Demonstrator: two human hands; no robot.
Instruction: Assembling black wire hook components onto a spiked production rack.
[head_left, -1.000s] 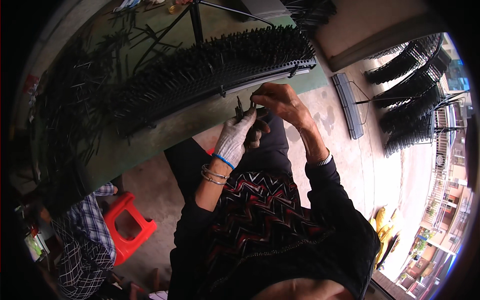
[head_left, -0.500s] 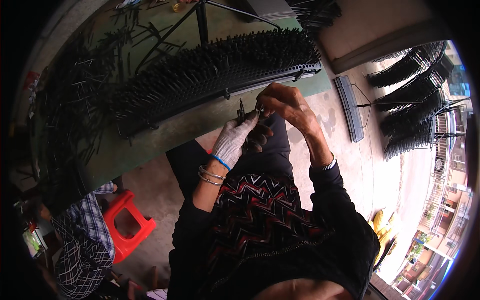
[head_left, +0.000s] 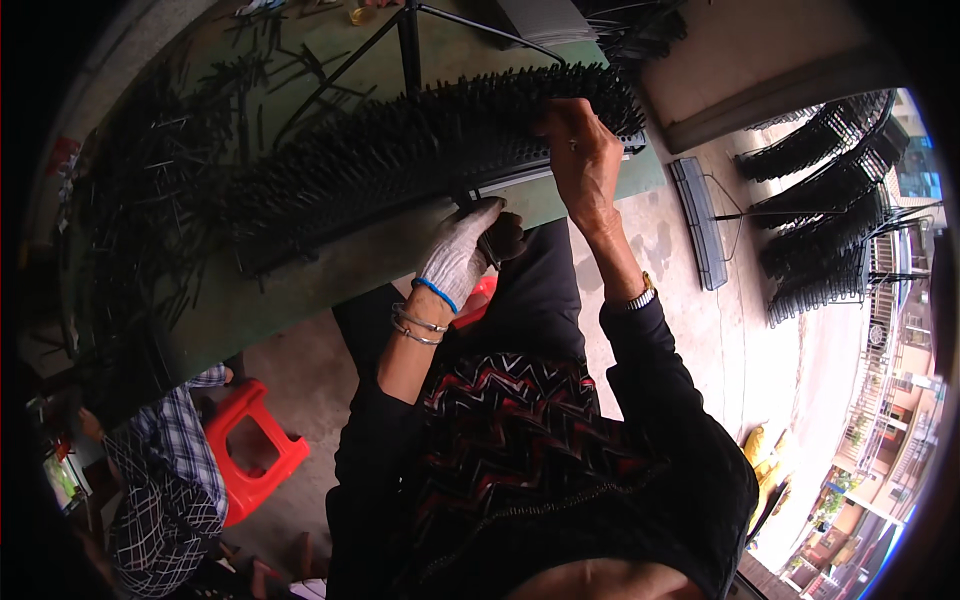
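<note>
A long curved black rack (head_left: 400,172) with a perforated front lies across the table, thickly filled with upright thin black sticks (head_left: 440,110). My right hand (head_left: 585,160), bare, is at the rack's right part, its fingers pinched among the sticks; its fingertips and whatever they grip are hidden. Just below the rack's front edge is my left hand (head_left: 460,250), in a pale glove with dark fingertips. Its fingers are curled closed around a few thin black sticks, whose dark ends show only dimly above the thumb.
Loose black sticks (head_left: 150,180) are heaped at the green table's left (head_left: 225,330). A black metal stand (head_left: 408,50) rises behind the rack. Red stools (head_left: 255,460) and a seated person in plaid (head_left: 180,470) are at lower left. Black racks (head_left: 830,190) stand at right.
My right hand has moved up and forward, away from my left hand, to the sticks in the rack. My left hand has shifted slightly left and towards the rack's front edge.
</note>
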